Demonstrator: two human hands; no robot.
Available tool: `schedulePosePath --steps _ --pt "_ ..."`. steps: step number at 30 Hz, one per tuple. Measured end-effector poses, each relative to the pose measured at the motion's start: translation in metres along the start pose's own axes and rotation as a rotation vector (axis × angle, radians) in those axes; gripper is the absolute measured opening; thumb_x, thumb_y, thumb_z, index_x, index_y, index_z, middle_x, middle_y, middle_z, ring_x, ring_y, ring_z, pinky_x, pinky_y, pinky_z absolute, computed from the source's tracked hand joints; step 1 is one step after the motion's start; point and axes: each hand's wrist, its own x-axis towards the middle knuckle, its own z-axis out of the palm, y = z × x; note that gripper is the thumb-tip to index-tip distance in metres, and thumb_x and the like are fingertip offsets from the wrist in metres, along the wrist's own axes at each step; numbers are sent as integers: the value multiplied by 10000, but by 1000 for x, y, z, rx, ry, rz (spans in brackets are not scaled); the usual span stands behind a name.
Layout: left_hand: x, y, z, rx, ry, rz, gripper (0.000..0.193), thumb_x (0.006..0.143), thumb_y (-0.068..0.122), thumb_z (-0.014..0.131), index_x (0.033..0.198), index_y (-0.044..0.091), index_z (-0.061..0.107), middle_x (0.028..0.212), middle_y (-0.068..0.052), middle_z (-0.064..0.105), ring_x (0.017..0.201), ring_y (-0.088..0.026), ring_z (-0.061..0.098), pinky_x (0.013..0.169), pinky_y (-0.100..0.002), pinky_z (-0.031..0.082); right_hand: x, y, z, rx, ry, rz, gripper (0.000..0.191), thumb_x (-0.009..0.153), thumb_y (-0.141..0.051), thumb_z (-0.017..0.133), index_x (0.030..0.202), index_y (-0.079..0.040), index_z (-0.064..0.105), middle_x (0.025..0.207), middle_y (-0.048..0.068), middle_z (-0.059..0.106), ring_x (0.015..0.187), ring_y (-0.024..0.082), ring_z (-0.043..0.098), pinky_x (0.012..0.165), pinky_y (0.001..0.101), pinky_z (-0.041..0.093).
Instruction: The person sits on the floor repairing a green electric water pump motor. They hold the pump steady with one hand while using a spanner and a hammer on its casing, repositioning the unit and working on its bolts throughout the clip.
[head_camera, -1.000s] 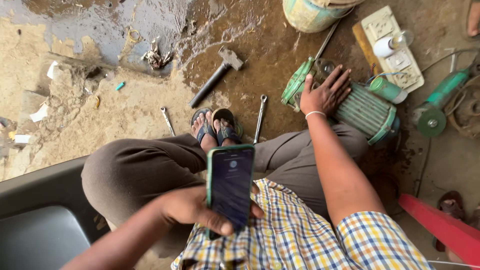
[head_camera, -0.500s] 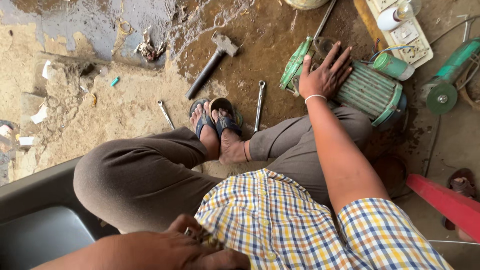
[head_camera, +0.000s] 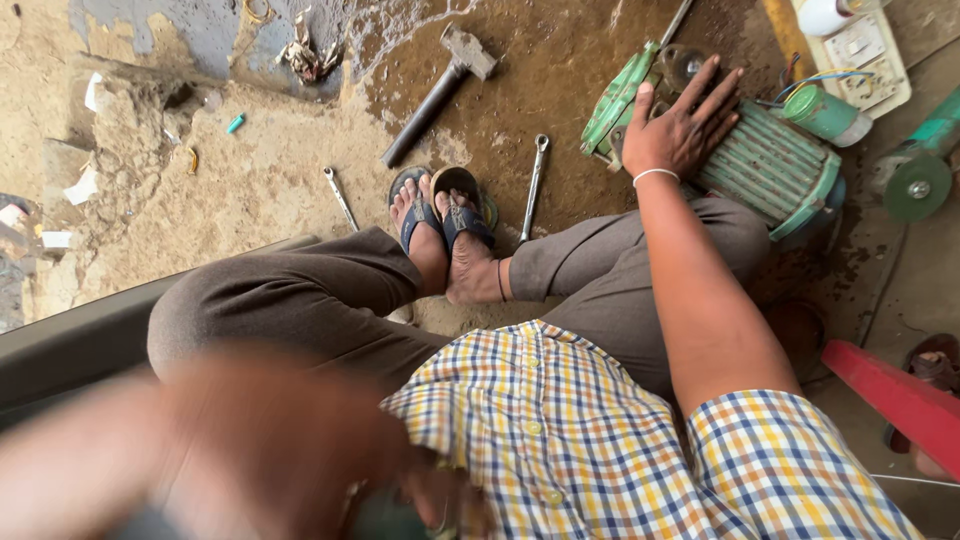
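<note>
Oily dirt floor; green ribbed motor (head_camera: 770, 165) under right hand (head_camera: 680, 125), fingers spread; left hand (head_camera: 240, 460) blurred, grip unclear

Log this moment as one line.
right hand: flat on green motor | left hand: blurred near shirt, contents unclear | floor: hammer, wrench

Right hand (head_camera: 680, 125) flat on green motor (head_camera: 770, 165) — hammer (head_camera: 435, 95) nearby.

My right hand (head_camera: 680, 130) lies on the motor (head_camera: 770, 165), upper right of frame. Hammer (head_camera: 435, 95) on the floor (head_camera: 250, 180) at upper centre; spanner (head_camera: 534, 185) between motor and my feet (head_camera: 445, 235).
</note>
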Motion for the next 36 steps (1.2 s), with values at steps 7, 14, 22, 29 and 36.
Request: schedulePosePath --steps 7,14,22,29,36 --pt "148 -219 -178 -60 475 -822 463 852 433 706 1080 41 613 1064 -231 684 1016 -368 683 855 -525 511 -2 0 -1 -8 -10 24 883 1140 -652 488 1709 -118 74 1756 200 50 1631 417 122 1331 549 94" --pt "281 -362 -158 -224 1241 -932 464 782 478 795 933 44 737 1003 -204 736 949 -386 717 804 -489 590 -1 5 5 -15 14 -19 883 1167 -664 491 1728 -124 77 1775 194 39 1653 418 79 1347 559 83" --pt "279 -339 -168 -131 1330 -826 282 1035 218 382 1162 39 559 1010 -239 715 948 -449 697 813 -573 551 -2 4 5 -7 35 -33 864 1171 -649 515 1735 -130 115 1774 188 44 1651 425 93 1348 560 105" --pt "225 -271 -187 88 1029 -801 282 897 117 546 1152 23 624 1065 -241 694 1001 -422 693 835 -541 563 0 -1 0 -4 3 8 875 1141 -660 529 1713 -130 132 1753 194 60 1629 432 120 1332 560 111" --pt "232 -235 -242 44 582 -875 268 869 96 581 1104 29 691 1060 -212 713 981 -375 711 827 -501 579 -2 -4 -5 -21 -2 12 853 1143 -673 477 1710 -131 141 1748 199 68 1626 427 117 1327 560 111"
